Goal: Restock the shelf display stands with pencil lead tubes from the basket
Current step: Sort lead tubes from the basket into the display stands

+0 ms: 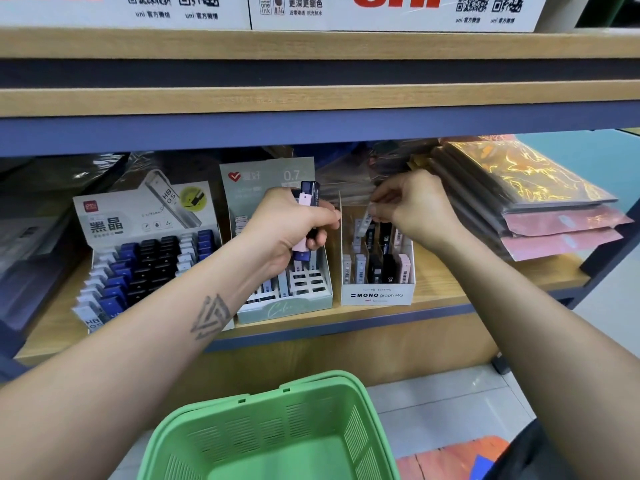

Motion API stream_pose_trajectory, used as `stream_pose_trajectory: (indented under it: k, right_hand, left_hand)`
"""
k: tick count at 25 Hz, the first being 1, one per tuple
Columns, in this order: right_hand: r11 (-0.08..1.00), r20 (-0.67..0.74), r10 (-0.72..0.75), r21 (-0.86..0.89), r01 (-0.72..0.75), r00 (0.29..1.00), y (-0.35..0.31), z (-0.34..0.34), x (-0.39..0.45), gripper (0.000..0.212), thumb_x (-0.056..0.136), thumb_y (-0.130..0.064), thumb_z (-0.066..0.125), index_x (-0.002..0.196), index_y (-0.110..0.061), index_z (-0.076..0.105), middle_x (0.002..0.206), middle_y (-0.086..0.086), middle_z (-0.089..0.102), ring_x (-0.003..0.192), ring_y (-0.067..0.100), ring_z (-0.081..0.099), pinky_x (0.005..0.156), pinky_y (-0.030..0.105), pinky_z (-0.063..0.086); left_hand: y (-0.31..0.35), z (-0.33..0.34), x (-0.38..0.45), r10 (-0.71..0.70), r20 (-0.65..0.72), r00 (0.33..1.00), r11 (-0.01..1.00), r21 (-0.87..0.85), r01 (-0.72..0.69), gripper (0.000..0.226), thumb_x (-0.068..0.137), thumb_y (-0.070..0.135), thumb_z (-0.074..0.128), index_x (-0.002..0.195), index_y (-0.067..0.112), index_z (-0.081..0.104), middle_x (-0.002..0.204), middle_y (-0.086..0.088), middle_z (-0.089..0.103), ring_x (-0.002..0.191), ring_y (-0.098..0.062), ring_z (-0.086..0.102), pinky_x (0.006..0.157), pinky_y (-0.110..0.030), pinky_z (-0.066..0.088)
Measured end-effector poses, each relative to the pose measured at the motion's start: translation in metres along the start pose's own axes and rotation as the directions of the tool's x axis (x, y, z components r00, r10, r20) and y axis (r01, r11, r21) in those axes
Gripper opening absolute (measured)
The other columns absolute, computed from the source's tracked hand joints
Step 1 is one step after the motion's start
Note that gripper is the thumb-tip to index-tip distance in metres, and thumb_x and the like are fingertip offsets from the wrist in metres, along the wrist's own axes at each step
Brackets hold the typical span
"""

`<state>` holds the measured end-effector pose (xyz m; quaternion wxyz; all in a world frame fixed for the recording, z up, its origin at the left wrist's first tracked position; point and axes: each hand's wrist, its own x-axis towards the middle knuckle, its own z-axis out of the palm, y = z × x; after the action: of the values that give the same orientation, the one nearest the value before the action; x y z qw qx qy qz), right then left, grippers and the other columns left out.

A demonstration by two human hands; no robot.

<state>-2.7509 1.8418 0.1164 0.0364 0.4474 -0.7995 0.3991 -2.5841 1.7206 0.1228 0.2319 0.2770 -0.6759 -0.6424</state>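
the left hand (289,225) is closed in a fist around a small bundle of flat plastic pencil lead tubes (305,216), one pale pink and at least one dark navy, their ends sticking out above and below the fingers. it hangs over the mint-green cardboard display stand marked 0.7 (284,303), which sits near the front edge of the wooden shelf (440,282) and shows many unfilled white slots beside a few tubes.

the right hand (412,206) pinches a single light grey lead tube with a barcode label (364,221) between thumb and fingertips, holding it tilted over the back rows of the white cardboard display stand printed mono graph mg (377,295). that stand is just beside the mint one, toward the shelf's right end, and holds upright tubes in grey, black and pink.

at the shelf's left end stands a white tiered display box with chinese lettering and hb 0.5 (145,258), packed with rows of white, blue and black tubes. stacked flat packets in shiny orange and pink wrapping (540,206) lie on the right end of the shelf.

below, near the bottom edge of the view, sits a light green perforated plastic basket (277,431); the part of its floor in view shows no tubes. white cartons with red uni lettering (391,12) line the upper shelf.
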Motion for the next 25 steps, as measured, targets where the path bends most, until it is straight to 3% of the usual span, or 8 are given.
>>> stream_pose_trajectory:
  k: [4, 8, 10, 13, 16, 20, 25]
  right_hand:
    - [0.999, -0.035, -0.017, -0.049, 0.015, 0.999, 0.0, 0.007, 0.001, 0.013, 0.084, -0.018, 0.081, 0.097, -0.019, 0.078, 0.078, -0.022, 0.06, 0.075, -0.008, 0.059, 0.063, 0.003, 0.04]
    - [0.998, 0.0, 0.017, -0.068, -0.017, 1.0, -0.006, 0.01, 0.001, 0.014, 0.084, -0.017, 0.081, 0.098, -0.018, 0.077, 0.078, -0.019, 0.063, 0.072, -0.005, 0.061, 0.059, 0.006, 0.043]
    - [0.999, 0.029, 0.032, -0.023, -0.031, 0.999, -0.01, 0.002, 0.003, 0.013, 0.081, -0.016, 0.084, 0.091, -0.019, 0.077, 0.076, -0.01, 0.07, 0.07, 0.0, 0.066, 0.061, 0.01, 0.051]
    - [0.998, 0.161, 0.021, 0.063, -0.032, 0.987, -0.014, -0.009, -0.001, 0.013, 0.077, -0.013, 0.086, 0.082, -0.02, 0.077, 0.072, -0.003, 0.075, 0.07, 0.009, 0.073, 0.069, 0.026, 0.06]
    - [0.997, 0.289, 0.013, -0.078, 0.01, 0.957, -0.014, 0.003, -0.017, 0.017, 0.078, -0.014, 0.086, 0.078, -0.026, 0.074, 0.068, -0.009, 0.072, 0.065, -0.001, 0.069, 0.061, 0.012, 0.053]
    - [0.978, 0.288, 0.006, -0.2, 0.054, 0.958, -0.011, 0.02, -0.027, 0.011, 0.081, -0.013, 0.083, 0.087, -0.02, 0.079, 0.076, -0.014, 0.066, 0.067, 0.0, 0.063, 0.057, 0.004, 0.042]
    - [0.946, 0.337, 0.028, -0.313, 0.084, 0.941, -0.014, 0.038, -0.035, 0.014, 0.087, -0.007, 0.075, 0.097, -0.017, 0.079, 0.085, -0.005, 0.066, 0.075, 0.011, 0.062, 0.071, 0.022, 0.054]
  left_hand:
    - [0.0, -0.002, -0.003, -0.013, 0.023, 1.0, 1.0, -0.008, 0.013, 0.003, 0.086, -0.005, 0.071, 0.085, -0.002, 0.069, 0.082, -0.022, 0.071, 0.047, -0.015, 0.051, 0.042, -0.021, 0.037]
    - [0.001, -0.005, -0.005, -0.011, 0.032, 0.999, 1.0, -0.008, 0.011, 0.004, 0.086, -0.004, 0.071, 0.084, -0.002, 0.07, 0.079, -0.02, 0.07, 0.046, -0.014, 0.051, 0.042, -0.02, 0.037]
    - [0.001, -0.007, -0.004, -0.007, 0.037, 0.999, 1.0, -0.007, 0.007, 0.002, 0.087, -0.004, 0.071, 0.086, -0.003, 0.07, 0.079, -0.019, 0.07, 0.046, -0.014, 0.051, 0.042, -0.02, 0.037]
    - [0.001, -0.01, -0.005, -0.006, 0.044, 0.999, 1.0, -0.002, 0.006, 0.004, 0.087, -0.004, 0.07, 0.09, -0.005, 0.07, 0.078, -0.02, 0.069, 0.046, -0.014, 0.05, 0.042, -0.02, 0.037]
    - [0.001, -0.01, -0.009, -0.012, 0.05, 0.999, 1.0, 0.003, 0.012, 0.004, 0.087, -0.004, 0.07, 0.091, -0.006, 0.07, 0.079, -0.021, 0.068, 0.046, -0.014, 0.05, 0.043, -0.02, 0.037]
    - [0.001, -0.009, -0.014, 0.0, 0.066, 0.998, 1.0, 0.005, 0.0, 0.004, 0.086, -0.004, 0.071, 0.09, -0.006, 0.07, 0.077, -0.02, 0.069, 0.046, -0.014, 0.051, 0.043, -0.021, 0.036]
    - [-0.003, -0.009, -0.018, -0.003, 0.105, 0.994, 0.999, 0.037, -0.001, 0.012, 0.087, -0.002, 0.071, 0.096, -0.009, 0.069, 0.077, -0.02, 0.068, 0.049, -0.016, 0.052, 0.045, -0.023, 0.037]
